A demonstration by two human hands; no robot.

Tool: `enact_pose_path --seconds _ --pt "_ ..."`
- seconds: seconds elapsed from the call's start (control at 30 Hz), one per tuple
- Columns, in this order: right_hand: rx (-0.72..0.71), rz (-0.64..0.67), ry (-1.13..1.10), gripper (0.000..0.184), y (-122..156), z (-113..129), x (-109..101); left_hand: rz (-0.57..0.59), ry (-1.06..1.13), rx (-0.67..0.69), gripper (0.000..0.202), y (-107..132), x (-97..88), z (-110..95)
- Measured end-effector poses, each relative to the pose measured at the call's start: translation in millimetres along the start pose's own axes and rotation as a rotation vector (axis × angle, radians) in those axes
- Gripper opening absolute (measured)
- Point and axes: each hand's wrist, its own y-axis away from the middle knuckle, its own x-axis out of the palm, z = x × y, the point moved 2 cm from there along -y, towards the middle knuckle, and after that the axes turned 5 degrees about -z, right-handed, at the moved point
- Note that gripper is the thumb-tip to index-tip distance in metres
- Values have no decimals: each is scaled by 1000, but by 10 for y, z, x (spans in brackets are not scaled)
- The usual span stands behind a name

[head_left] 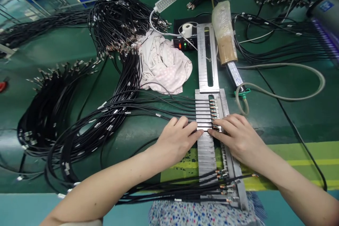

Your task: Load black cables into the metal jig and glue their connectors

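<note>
A long slotted metal fixture (208, 155) lies across the green table toward me, with black cables (182, 102) set side by side in its upper slots. My left hand (178, 136) is at the fixture's left edge, thumb and fingers closed around a black cable lying across a slot. From the right, my right hand (235, 132) pinches the same cable near its end, fingertips pressed onto the metal. Bare connector ends (213, 104) stick out in a row above my right fingers. Below my hands, more cables (185, 187) lie over the fixture, their tips at its right side.
A big bundle of black cables (116, 24) spreads over the left of the table. Beside it lie a crumpled cloth (166, 63) and a lamp (166, 1). Right of the fixture are a wrapped hand tool (227, 35), its hose (288, 97) and more cables (286, 51).
</note>
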Motion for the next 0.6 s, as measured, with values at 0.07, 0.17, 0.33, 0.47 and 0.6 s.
enact_pose_path --seconds 0.07,0.17,0.33,0.47,0.6 --pt "1 17 25 32 -14 30 -1 14 -12 -12 35 -21 -7 -10" --pt "-11 53 71 31 -4 56 6 10 -35 -43 33 0 -66 -53" --pt "37 -4 -41 46 122 -27 55 86 168 -44 56 442 -201 -285" --pt "144 -222 -232 52 196 -100 38 183 123 -118 65 905 -91 -510" --pt "196 -274 -252 50 174 -98 -9 249 118 -75 14 990 2 -581"
